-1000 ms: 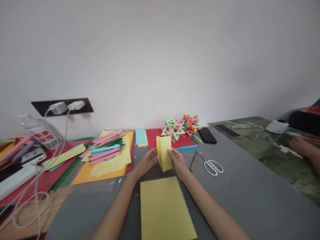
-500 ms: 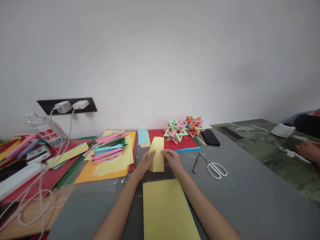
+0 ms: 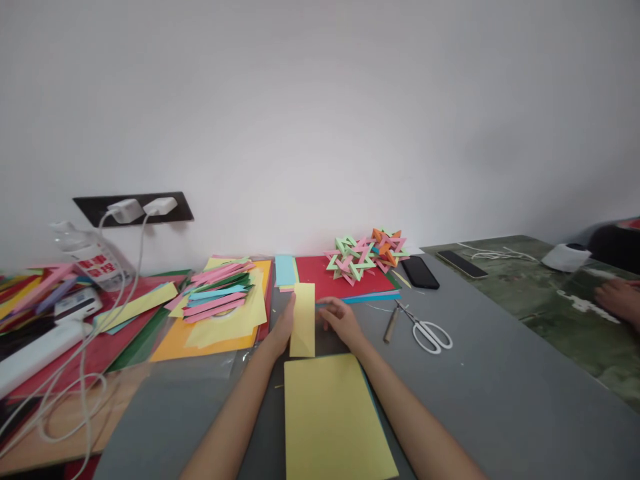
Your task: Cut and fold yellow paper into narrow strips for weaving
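Observation:
A narrow upright strip of yellow paper (image 3: 303, 320), seemingly folded lengthwise, is held along its left edge by my left hand (image 3: 284, 325). The left fingers are mostly behind the paper. Just to the right, my right hand (image 3: 340, 320) hovers with loosely bent fingers apart, off the strip and holding nothing visible. A larger yellow sheet (image 3: 337, 417) lies between my forearms, with a blue edge showing under its right side.
Behind are red paper (image 3: 313, 272) and folded paper star balls (image 3: 351, 259). Scissors (image 3: 433, 337), an awl-like handle (image 3: 391, 327) and a phone (image 3: 421, 272) lie right. Coloured strips (image 3: 217, 293), white cables (image 3: 83, 373) and a bottle (image 3: 95, 257) are left. Another person's hand (image 3: 617, 297) rests far right.
The yellow strip has narrowed from an opened fold to a flatter shape and shifted slightly left and down. My right hand has let go of its right edge.

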Tool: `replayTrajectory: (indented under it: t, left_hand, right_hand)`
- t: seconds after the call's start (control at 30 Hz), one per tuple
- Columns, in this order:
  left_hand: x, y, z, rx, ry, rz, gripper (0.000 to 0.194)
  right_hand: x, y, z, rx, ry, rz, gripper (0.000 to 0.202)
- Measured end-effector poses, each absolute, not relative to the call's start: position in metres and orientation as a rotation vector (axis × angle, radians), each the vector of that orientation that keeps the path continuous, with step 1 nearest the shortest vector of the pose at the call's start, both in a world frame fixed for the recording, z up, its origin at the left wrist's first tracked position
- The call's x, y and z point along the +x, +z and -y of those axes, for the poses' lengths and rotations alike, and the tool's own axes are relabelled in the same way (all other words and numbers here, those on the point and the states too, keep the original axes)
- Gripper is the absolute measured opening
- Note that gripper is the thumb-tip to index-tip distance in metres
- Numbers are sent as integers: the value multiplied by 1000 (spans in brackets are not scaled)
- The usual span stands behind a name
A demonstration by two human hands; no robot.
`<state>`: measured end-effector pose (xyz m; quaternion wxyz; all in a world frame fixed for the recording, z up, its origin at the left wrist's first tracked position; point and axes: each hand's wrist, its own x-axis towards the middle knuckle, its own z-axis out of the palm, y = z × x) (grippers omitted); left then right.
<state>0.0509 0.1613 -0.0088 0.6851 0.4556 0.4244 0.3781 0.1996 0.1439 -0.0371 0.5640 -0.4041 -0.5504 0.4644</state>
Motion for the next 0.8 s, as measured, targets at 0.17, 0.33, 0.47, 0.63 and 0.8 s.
replayTrajectory:
  t: [0.17,0.33,0.47,0.63,0.8]
  left_hand:
    - [50,-3,-163,886,755,-870,64]
    - [51,-5,-164,871,730,-811,58]
    - [51,-4,-162,881,806,-813,54]
    - [50,6,-156,957,851,-900,42]
    - [47,6,-159,987,877,-890,39]
  right_hand:
    - [195,-24,-126,-1070,503,1681,53]
    - [192,-21,-115,-1109,-100,2022,48]
    - [200,-29,-116,-1048,-232,1854,51]
    - [222,-25,-119,-1118,-310,1641,48]
    - [237,-15,-122,-1113,-262,1558,32]
